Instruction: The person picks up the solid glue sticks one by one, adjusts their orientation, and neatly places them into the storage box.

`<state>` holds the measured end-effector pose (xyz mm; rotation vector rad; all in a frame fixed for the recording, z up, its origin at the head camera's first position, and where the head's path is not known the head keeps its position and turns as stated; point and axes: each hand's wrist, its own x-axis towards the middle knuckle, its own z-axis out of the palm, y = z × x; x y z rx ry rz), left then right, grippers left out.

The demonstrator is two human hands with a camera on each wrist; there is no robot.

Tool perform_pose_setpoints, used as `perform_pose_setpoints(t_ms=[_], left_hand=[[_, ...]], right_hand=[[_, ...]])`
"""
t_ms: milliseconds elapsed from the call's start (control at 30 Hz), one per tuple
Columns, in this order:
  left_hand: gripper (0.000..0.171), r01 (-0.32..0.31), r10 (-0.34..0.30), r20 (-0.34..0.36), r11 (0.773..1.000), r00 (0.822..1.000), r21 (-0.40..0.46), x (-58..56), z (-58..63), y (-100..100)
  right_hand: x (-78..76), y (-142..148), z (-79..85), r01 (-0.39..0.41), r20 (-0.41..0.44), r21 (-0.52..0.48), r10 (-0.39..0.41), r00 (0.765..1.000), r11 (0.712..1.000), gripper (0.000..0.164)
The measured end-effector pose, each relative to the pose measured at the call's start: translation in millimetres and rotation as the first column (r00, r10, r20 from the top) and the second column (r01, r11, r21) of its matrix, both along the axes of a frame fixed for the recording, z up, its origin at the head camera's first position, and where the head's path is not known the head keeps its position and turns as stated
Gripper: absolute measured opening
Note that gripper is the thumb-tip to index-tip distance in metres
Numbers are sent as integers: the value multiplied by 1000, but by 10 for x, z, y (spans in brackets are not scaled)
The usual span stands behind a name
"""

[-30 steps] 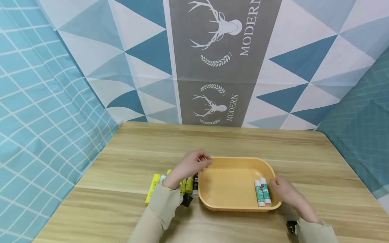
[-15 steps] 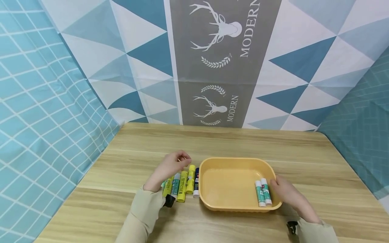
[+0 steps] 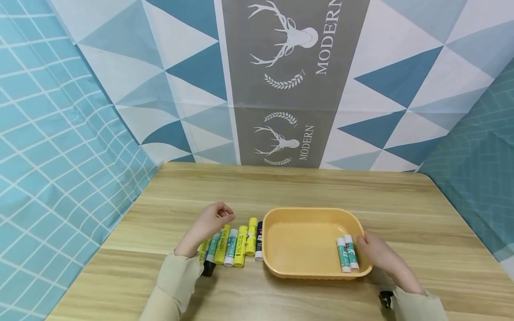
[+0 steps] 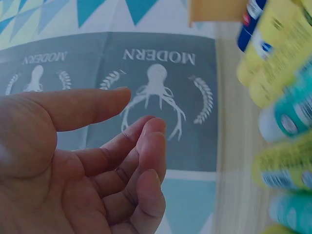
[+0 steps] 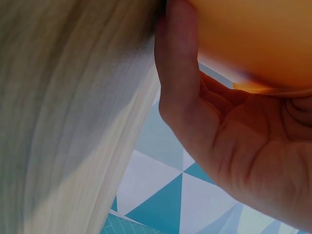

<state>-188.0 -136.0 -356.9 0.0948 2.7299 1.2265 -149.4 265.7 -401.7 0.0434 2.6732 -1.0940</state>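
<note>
My left hand (image 3: pixel 206 225) hovers over the left end of a row of glue sticks, fingers loosely bent and nothing between them. In the left wrist view its thumb and fingertips (image 4: pixel 152 146) stand apart. The row holds yellow sticks (image 3: pixel 241 246), teal ones with white caps (image 3: pixel 231 248) and a navy one (image 3: pixel 259 241) beside the basin; my left hand and wrist partly cover its left end. My right hand (image 3: pixel 379 255) holds the right side of the yellow plastic basin (image 3: pixel 301 245), fingers against its outer wall. Two green-and-white glue sticks (image 3: pixel 347 254) lie inside, at the right.
The wooden table (image 3: pixel 305 298) extends around the basin and the row. A patterned cloth (image 3: pixel 281 98) hangs behind its far edge, and blue tile-print sheets (image 3: pixel 60 156) close off the sides. A black strap piece (image 3: pixel 386 299) shows at my right wrist.
My left hand has moved left, away from the basin's left rim and along the row, uncovering the glue sticks nearest the basin. The right hand and the basin have stayed put.
</note>
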Motion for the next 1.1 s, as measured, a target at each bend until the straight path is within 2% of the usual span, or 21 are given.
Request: perform_pose_setpoints(t_ms=[367, 500, 633, 800, 933, 1100], left_hand=[[22, -37, 38, 22, 998, 999, -45, 27, -50, -237], [23, -57, 61, 21, 991, 998, -123, 27, -59, -298], [23, -64, 68, 13, 973, 998, -221, 22, -77, -338], [23, -70, 71, -6, 955, 997, -289, 15, -81, -378], [24, -36, 52, 43, 944, 998, -328, 22, -98, -422], [34, 42, 10, 132, 921, 991, -386, 38, -140, -459]], right_hand=[[10, 10, -13, -6, -14, 12, 6, 1000, 1000, 34], [12, 12, -7, -5, -4, 3, 5, 1000, 1000, 37], [14, 11, -4, 0, 7, -8, 0, 1000, 1000, 36], [15, 14, 0, -1, -2, 0, 1, 1000, 1000, 35], [3, 7, -2, -2, 3, 8, 2, 1000, 1000, 33], [-10, 5, -10, -1, 14, 12, 1, 1000, 1000, 33]])
